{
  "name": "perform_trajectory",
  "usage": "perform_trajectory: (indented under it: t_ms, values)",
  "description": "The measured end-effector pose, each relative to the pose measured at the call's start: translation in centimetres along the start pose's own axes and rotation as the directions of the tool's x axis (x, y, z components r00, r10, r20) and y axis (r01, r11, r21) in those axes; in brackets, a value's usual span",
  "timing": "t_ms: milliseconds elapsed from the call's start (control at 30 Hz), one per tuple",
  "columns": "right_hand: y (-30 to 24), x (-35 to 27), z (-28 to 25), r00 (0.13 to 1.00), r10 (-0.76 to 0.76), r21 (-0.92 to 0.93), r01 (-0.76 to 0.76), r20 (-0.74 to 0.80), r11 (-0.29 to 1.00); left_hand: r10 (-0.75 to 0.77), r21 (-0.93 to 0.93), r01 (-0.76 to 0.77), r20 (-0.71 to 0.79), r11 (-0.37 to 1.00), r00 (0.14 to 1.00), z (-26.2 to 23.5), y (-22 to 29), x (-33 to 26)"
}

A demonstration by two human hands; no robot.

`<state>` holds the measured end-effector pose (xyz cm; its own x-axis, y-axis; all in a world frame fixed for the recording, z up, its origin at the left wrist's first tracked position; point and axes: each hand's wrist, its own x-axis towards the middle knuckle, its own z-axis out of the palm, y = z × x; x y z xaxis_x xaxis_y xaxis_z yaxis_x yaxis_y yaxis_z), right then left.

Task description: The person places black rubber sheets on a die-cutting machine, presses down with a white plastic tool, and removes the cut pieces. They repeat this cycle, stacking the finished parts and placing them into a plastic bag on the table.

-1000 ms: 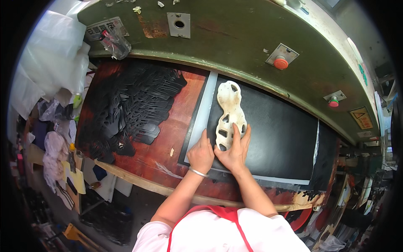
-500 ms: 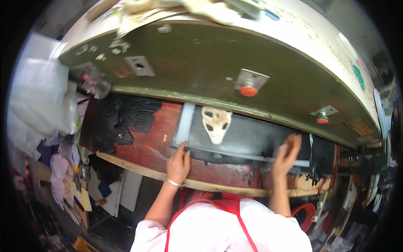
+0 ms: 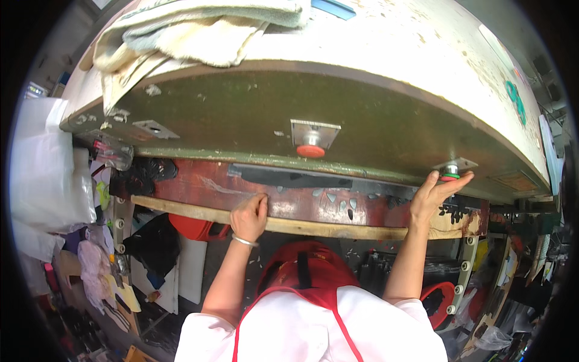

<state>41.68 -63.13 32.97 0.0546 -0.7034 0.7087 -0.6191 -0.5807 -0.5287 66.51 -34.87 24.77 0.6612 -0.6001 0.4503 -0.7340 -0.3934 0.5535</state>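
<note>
The button (image 3: 450, 175) on the green beam (image 3: 223, 114) is framed by the right hand (image 3: 427, 202), fingers spread; the left hand (image 3: 248, 218), curled (nothing visibly held), could be crushed if slid beneath a descending beam.

Cloth (image 3: 199, 39) left, button (image 3: 450, 175) right — on machine (image 3: 229, 114).

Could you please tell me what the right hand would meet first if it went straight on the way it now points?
Most likely the button on the green panel: the right hand is right up at it, perhaps touching, though depth is hard to judge from this view.
</note>
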Motion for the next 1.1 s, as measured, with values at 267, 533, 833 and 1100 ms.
perform_trajectory:
  t_ms: [267,533,833,1100]
  values:
    - [-1.5,-14.7,-2.7,0.841,-0.212,0.202,0.125,0.499,0.971,0.143,0.009,-0.144,0.072,0.990,0.987,-0.3,-0.3,-1.9]
    - [-0.8,-17.9,-3.4,0.859,-0.166,0.207,0.072,0.485,0.976,0.186,0.047,-0.196,0.168,0.979,0.968,-1.4,-2.3,-5.6]
    - [-0.7,-9.7,6.4,0.852,-0.286,0.203,0.216,0.439,0.955,0.060,-0.057,-0.064,-0.070,0.996,0.996,0.0,-8.9,4.4]
    - [-0.1,-17.6,4.1,0.794,-0.017,0.213,-0.142,0.608,0.967,0.000,0.218,-0.002,0.008,0.976,1.000,2.7,-7.2,2.1]
